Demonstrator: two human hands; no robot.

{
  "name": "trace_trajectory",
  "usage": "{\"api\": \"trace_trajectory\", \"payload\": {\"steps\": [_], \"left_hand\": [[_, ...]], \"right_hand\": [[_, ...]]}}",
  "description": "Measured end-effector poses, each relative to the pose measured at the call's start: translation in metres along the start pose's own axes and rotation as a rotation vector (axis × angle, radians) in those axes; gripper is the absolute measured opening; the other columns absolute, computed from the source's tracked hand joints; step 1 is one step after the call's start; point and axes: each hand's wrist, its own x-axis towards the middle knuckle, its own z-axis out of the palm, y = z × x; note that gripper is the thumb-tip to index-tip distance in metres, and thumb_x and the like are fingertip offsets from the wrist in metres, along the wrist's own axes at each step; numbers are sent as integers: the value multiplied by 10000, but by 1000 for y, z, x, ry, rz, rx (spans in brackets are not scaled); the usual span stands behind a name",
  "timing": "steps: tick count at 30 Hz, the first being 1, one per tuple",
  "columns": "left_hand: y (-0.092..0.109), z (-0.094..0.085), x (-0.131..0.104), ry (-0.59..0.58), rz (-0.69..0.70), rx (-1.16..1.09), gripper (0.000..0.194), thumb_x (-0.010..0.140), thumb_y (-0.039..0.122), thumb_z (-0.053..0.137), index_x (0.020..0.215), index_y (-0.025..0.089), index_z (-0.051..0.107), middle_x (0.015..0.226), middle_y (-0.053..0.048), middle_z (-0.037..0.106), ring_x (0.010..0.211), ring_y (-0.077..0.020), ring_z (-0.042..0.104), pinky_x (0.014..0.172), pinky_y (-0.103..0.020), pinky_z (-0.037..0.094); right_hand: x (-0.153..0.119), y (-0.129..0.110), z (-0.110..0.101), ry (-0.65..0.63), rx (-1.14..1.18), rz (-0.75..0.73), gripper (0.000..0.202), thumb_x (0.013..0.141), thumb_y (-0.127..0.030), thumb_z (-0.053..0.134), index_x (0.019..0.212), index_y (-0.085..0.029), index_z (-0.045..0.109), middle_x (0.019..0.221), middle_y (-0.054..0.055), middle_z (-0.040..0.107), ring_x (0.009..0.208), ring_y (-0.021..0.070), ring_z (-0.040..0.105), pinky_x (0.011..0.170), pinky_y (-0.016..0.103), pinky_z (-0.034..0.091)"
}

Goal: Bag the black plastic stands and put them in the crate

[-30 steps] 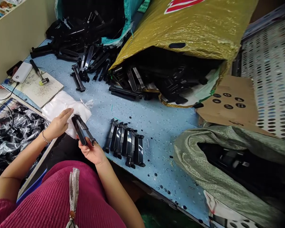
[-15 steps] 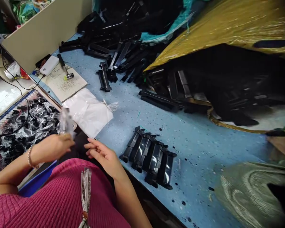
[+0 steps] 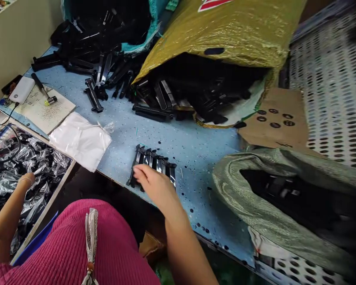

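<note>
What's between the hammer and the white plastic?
Part of the pale board, sprinkled with tiny brown specks, lies between the hammer and the white plastic. The head view shows it.

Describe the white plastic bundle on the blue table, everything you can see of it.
The white bundle looks like thin, soft plastic, perhaps a stack of bags, with slight creases and a crinkled, clearer tuft at its right end. It lies flat and askew on the blue table, close against the pale board, its near side reaching the table's edge. Whether it holds anything is unclear. The left hand and right hand are both clear of it.
</note>
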Motion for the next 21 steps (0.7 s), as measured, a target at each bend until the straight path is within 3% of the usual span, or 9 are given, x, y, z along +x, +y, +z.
{"api": "trace_trajectory", "payload": {"steps": [2, 4, 6, 8, 10, 13, 16, 19, 21], "left_hand": [[18, -15, -2, 36, 13, -21, 269, 1019, 360, 562, 1039, 123, 688, 991, -101, 724, 956, -246, 707, 819, -345, 554], [52, -31, -17, 185, 174, -139, 331, 1048, 411, 471, 984, 163, 681, 895, -67, 728, 903, -225, 707, 800, -295, 520], [99, -43, -39, 465, 497, -344, 339, 1046, 444, 459, 981, 191, 675, 873, -43, 720, 832, -192, 685, 776, -272, 516], [149, -50, -57, 707, 765, -405, 259, 1017, 383, 533, 971, 181, 689, 976, -89, 714, 903, -209, 671, 829, -302, 531], [188, -54, -62, 829, 825, -341, 146, 963, 284, 624, 988, 162, 700, 1095, -141, 690, 986, -248, 652, 869, -351, 539], [209, -61, -47, 767, 796, -399, 96, 923, 154, 640, 838, 162, 684, 988, -113, 677, 897, -216, 643, 808, -331, 536], [196, -72, -27, 576, 754, -698, 176, 862, 232, 724, 722, 168, 639, 803, -36, 645, 726, -156, 602, 697, -280, 498], [182, -83, -20, 375, 764, -909, 218, 868, 345, 680, 745, 166, 686, 773, -20, 667, 690, -143, 594, 654, -267, 470], [181, -86, -20, 302, 768, -959, 213, 854, 354, 662, 786, 161, 721, 786, -26, 689, 705, -148, 610, 651, -267, 470]], "right_hand": [[1, 8, -9, -2, -400, 130, 268, 1000, -396, 561, 858, -212, 693, 694, 118, 724, 679, 287, 725, 627, 381, 525], [4, 3, -6, -29, -634, 191, 261, 990, -408, 590, 889, -178, 662, 740, 158, 733, 708, 303, 737, 595, 352, 498], [6, -9, 4, -46, -704, 194, 242, 998, -386, 587, 1001, -149, 638, 884, 182, 755, 814, 297, 755, 616, 320, 496], [8, -20, 12, -83, -704, 195, 216, 1010, -322, 557, 1077, -128, 622, 987, 185, 754, 896, 287, 758, 657, 306, 505], [10, -22, 16, -128, -653, 191, 203, 1015, -261, 523, 1115, -120, 629, 1053, 186, 749, 935, 289, 754, 705, 318, 518], [12, -5, 14, -108, -367, 199, 212, 992, -216, 527, 1148, -148, 654, 1127, 166, 747, 996, 299, 737, 805, 364, 532], [12, 11, 15, -75, 298, 208, 207, 945, -323, 617, 1100, -200, 680, 1088, 101, 771, 983, 265, 723, 838, 368, 548], [13, 3, 27, -145, 966, 196, 311, 849, -498, 739, 963, -212, 694, 1014, 74, 785, 830, 210, 708, 749, 331, 561], [18, -15, 39, -221, 1225, 183, 360, 797, -531, 793, 923, -206, 704, 1023, 81, 788, 739, 175, 680, 695, 310, 548]]}}
